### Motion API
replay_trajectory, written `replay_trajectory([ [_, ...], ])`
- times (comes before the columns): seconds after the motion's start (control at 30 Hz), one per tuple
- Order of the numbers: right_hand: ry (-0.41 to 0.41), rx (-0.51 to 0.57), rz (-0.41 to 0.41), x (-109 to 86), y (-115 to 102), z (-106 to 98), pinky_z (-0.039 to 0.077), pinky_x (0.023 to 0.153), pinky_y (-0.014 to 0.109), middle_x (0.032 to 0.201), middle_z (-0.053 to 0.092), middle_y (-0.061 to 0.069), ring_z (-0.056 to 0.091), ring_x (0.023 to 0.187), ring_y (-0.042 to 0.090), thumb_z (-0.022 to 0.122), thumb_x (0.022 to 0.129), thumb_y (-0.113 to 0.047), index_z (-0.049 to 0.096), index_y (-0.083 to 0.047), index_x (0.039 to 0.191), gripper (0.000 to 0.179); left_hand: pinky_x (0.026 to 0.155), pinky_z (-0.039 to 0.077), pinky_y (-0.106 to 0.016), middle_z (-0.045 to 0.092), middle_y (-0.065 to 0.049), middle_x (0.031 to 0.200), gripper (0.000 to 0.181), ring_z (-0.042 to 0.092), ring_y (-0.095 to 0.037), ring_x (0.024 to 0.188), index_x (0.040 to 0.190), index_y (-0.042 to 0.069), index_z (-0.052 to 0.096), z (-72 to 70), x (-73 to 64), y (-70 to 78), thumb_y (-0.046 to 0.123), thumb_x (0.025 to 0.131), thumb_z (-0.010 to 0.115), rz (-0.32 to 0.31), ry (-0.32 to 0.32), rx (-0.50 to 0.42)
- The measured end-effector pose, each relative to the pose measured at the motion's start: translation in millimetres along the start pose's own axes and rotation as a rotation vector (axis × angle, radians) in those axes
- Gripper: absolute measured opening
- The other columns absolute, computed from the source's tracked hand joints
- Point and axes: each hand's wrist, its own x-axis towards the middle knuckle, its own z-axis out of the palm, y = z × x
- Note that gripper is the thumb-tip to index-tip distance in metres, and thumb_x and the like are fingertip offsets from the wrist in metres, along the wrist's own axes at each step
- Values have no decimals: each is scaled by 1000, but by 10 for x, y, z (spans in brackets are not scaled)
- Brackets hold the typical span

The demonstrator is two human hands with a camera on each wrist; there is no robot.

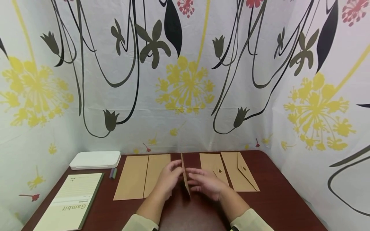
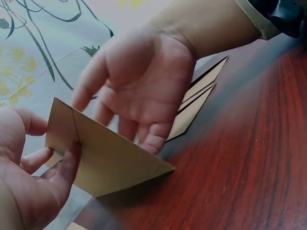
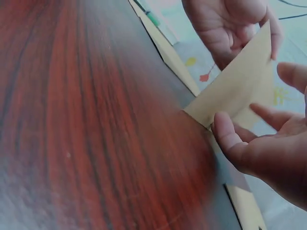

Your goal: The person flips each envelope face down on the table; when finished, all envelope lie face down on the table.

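Observation:
Between my hands a brown paper envelope (image 1: 185, 179) stands on its edge, seen nearly edge-on from above. My left hand (image 1: 168, 179) holds it from the left, near its far edge. In the left wrist view, that hand's fingertips lie against the envelope (image 2: 115, 160), where a seam line shows. My right hand (image 1: 209, 184) is on the envelope's other side, its fingers spread and reaching toward the paper. In the right wrist view, the lower fingers of the right hand (image 3: 273, 146) come up to the envelope's lower part; whether they touch it I cannot tell.
Two plain brown envelopes (image 1: 131, 178) lie side by side on the left. On the right lie two more envelopes (image 1: 231, 170) with flaps and small dark marks. A notepad (image 1: 69, 199), a white case (image 1: 95, 159) and small coloured sticks (image 1: 113, 173) sit at the dark red table's left.

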Motion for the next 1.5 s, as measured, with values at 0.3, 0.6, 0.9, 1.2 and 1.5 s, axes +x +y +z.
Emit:
replay_trajectory([
  [0.3, 138, 22, 18, 33, 51, -173, 40, 127, 55, 166, 37, 36, 39, 156, 50, 55, 111, -34, 31, 12, 160, 72, 102, 57, -42, 60, -14, 155, 63, 52, -43, 147, 152, 6, 55, -169, 55, -37, 6, 91, 67, 27, 134, 103],
  [0.6, 190, 40, 25, 32, 55, -297, 45, 124, 54, 163, 41, 37, 46, 152, 48, 56, 111, -34, 34, 10, 160, 69, 106, 59, -51, 64, -24, 147, 61, 63, -44, 135, 151, -3, 53, -250, 88, -159, -1, 91, 65, 39, 138, 210],
  [0.9, 205, 21, 27, 17, 37, -341, 47, 122, 53, 162, 43, 37, 48, 151, 47, 55, 112, -34, 35, 11, 159, 68, 105, 56, -52, 62, -28, 149, 67, 57, -48, 140, 154, -3, 50, -251, 91, -165, 2, 90, 65, -34, 84, 320],
  [1.2, 206, 11, 15, 16, 37, -354, 48, 122, 51, 164, 40, 36, 46, 152, 47, 54, 112, -34, 33, 11, 161, 69, 111, 54, -57, 56, -34, 153, 62, 56, -50, 142, 153, -5, 50, -188, 81, -161, 5, 94, 67, -9, 73, 359],
  [1.5, 320, -17, -47, -125, -22, -545, 54, 115, 45, 164, 44, 33, 51, 151, 43, 53, 112, -32, 34, 8, 162, 66, 115, 51, -59, 57, -25, 156, 59, 56, -46, 143, 153, 1, 52, 187, -1, -185, 11, 97, 70, 52, 27, 229],
])
